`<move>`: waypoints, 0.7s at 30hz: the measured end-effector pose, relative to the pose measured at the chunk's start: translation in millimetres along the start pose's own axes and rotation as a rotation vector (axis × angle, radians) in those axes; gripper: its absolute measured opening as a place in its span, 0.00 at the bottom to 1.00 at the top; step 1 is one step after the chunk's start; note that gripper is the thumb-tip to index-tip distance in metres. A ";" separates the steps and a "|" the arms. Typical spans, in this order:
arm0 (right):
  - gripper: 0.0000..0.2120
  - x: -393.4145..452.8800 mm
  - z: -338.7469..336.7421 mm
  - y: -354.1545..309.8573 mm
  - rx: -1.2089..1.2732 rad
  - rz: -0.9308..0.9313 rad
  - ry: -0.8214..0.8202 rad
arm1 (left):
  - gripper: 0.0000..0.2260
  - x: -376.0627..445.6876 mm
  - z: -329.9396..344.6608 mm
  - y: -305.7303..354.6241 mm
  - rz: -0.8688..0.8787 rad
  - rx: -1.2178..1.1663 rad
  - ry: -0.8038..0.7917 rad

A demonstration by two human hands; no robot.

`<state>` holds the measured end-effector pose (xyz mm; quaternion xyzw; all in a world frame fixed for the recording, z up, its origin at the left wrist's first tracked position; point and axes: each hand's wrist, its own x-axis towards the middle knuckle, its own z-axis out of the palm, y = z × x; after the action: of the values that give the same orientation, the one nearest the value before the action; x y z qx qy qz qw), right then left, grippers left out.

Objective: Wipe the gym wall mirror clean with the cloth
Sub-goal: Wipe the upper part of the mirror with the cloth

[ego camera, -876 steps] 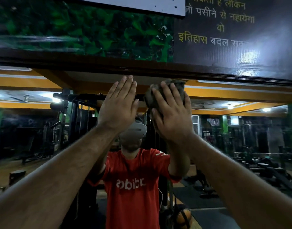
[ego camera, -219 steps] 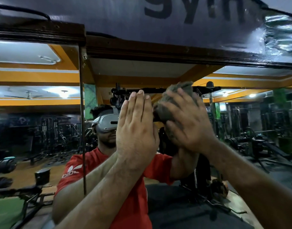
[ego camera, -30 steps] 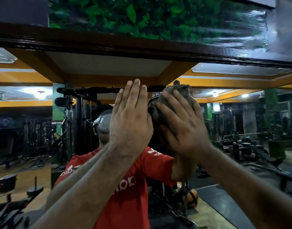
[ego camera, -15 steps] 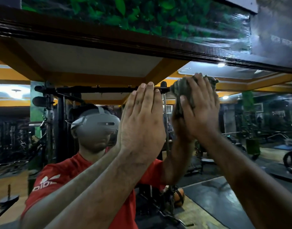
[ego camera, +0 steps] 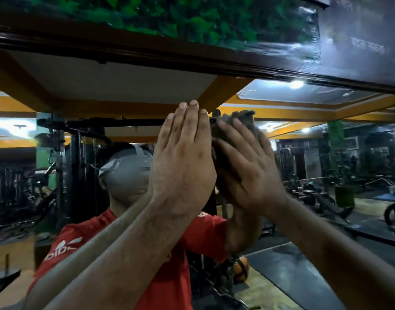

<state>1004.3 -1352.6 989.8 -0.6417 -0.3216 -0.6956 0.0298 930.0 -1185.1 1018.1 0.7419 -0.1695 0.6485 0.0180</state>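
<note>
The wall mirror fills the view and reflects the gym and a person in a red shirt. My left hand lies flat on the glass, its fingers straight and together, pointing up. Just to its right, my right hand presses a bunched grey cloth against the mirror. Its fingers are spread and curved over the wad. The cloth's top sticks out above my fingertips; the rest is hidden under the hand.
A dark wooden frame runs along the mirror's top edge, a short way above my hands. Above it hang a green leaf panel and a glossy dark banner. Gym machines show only as reflections.
My right hand has slid the cloth left and slightly down, away from the top frame and close to my left hand. The left hand stays flat on the glass.
</note>
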 end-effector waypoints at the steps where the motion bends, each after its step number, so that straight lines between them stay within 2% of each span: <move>1: 0.25 -5.4 -5.9 17.5 -0.010 -0.018 -0.001 | 0.27 -0.3 3.2 6.2 -0.001 0.005 -0.007; 2: 0.26 -2.9 -10.8 36.1 -0.017 0.052 0.020 | 0.27 -0.5 6.6 12.9 0.005 0.011 -0.020; 5: 0.28 19.7 -17.0 60.0 0.035 0.424 0.058 | 0.27 4.0 19.3 29.4 0.009 0.010 -0.044; 6: 0.28 19.3 -16.4 54.9 0.044 0.436 0.048 | 0.26 5.9 22.4 33.7 -0.010 0.011 -0.036; 10: 0.27 -22.5 -20.3 66.4 -0.017 -0.059 -0.077 | 0.28 6.6 36.3 50.4 -0.047 0.040 -0.009; 11: 0.27 -20.4 -24.0 84.7 -0.024 -0.038 -0.061 | 0.28 5.0 40.4 54.9 -0.046 0.048 -0.009; 14: 0.27 6.8 -26.0 112.8 -0.001 0.348 0.047 | 0.29 9.2 49.7 68.9 -0.059 0.055 0.009; 15: 0.27 8.8 -24.1 109.2 -0.009 0.389 0.061 | 0.29 12.0 52.4 73.6 -0.068 0.050 0.014; 16: 0.27 3.2 -21.8 104.6 -0.011 0.324 0.057 | 0.28 15.2 54.9 78.4 -0.080 0.040 0.023; 19: 0.26 -40.3 -25.2 118.8 -0.002 -0.050 -0.032 | 0.26 22.4 62.7 93.8 -0.073 0.014 0.041; 20: 0.26 -47.9 -30.5 136.3 -0.013 -0.072 -0.028 | 0.26 23.7 66.6 99.4 -0.061 0.013 0.040; 21: 0.26 -47.7 -33.7 153.9 -0.025 -0.004 -0.002 | 0.26 25.1 71.0 105.1 -0.048 0.015 0.035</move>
<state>1053.1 -1508.4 1010.3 -0.6421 -0.3144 -0.6989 0.0200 971.5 -1307.3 1010.9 0.7345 -0.1464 0.6619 0.0310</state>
